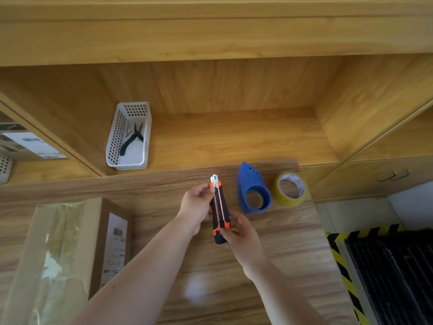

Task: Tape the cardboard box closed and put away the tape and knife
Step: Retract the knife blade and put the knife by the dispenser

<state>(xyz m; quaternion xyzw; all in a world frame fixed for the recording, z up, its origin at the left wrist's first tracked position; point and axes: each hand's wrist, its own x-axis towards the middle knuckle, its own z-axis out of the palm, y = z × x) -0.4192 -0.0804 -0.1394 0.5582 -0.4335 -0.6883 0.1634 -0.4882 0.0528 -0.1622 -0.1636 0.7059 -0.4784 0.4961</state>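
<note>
Knife [220, 207] — light, rigid, blade tip out; left hand [199, 207] pinched its nose, right hand [241, 233] gripped the rubbery butt — safest hold.

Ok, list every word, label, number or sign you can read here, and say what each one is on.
No text here can be read.
Label on the side of the cardboard box, with a barcode: too blurred.
Printing inside the core of the tape roll: too small.
Label on the package on the left shelf, with barcodes: too blurred.
Yellow-and-black hazard stripes at lower right: a marking, no words.
Utility knife: no lettering visible.
</note>
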